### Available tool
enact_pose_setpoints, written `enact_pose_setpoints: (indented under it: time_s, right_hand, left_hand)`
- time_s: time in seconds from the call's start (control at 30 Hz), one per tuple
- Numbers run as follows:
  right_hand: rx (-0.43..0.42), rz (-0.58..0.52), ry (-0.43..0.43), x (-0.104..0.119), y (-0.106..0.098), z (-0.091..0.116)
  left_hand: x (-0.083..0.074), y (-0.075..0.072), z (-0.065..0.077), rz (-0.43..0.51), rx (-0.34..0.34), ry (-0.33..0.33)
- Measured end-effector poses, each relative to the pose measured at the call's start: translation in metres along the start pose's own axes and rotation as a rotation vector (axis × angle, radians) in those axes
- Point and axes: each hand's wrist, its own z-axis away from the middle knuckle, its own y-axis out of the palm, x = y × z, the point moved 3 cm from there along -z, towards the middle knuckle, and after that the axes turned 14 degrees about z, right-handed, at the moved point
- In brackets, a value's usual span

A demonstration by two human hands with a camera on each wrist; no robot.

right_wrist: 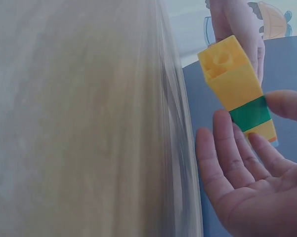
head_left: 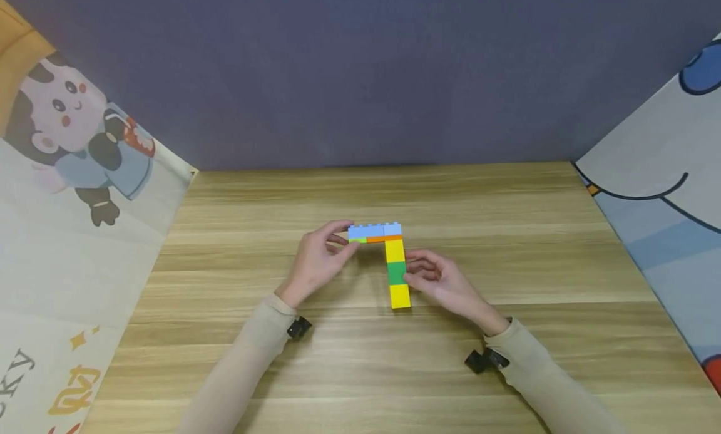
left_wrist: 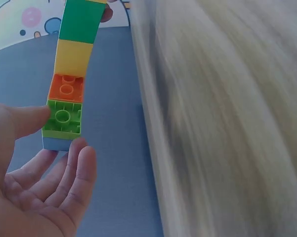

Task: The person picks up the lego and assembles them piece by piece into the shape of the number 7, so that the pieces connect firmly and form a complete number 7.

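Both hands hold one structure of toy building bricks, shaped like an upside-down L. Light blue bricks (head_left: pixel 366 232) with studs run along its top, over a lime green brick (left_wrist: pixel 62 118) and an orange brick (left_wrist: pixel 66 89). Down from the right end goes a column of an upper yellow brick (head_left: pixel 395 251), a green brick (head_left: pixel 397 273) and a lower yellow brick (head_left: pixel 400 296). My left hand (head_left: pixel 315 258) pinches the top's left end, thumb on the lime green brick's edge. With thumb and fingers, my right hand (head_left: pixel 447 287) grips the column around the green brick.
A wood-grain table (head_left: pixel 507 233) spreads beneath the hands. Behind it rises a dark blue-grey panel (head_left: pixel 360 77), with cartoon-printed panels at the left (head_left: pixel 101 252) and right (head_left: pixel 648 171). A small black device (head_left: pixel 487 361) sits at each wrist.
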Motion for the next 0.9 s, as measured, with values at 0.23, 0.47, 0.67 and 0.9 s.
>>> enact_pose_setpoints:
  time_s: [0.23,0.47,0.67,0.9]
  right_hand:
    - [0.078,-0.083,0.044,-0.001,0.006,-0.004]
    - [0.064,-0.050,0.093,-0.003,0.009,-0.007]
    - [0.044,-0.019,0.134,-0.002,0.011,-0.009]
    - [0.035,0.002,0.172,-0.004,0.012,-0.011]
  left_hand:
    - [0.010,-0.001,-0.004,-0.014,0.042,-0.081]
    - [0.018,0.001,-0.008,-0.011,0.063,-0.134]
    - [0.021,0.004,-0.011,-0.039,0.061,-0.199]
    - [0.024,0.008,-0.015,-0.058,0.064,-0.212]
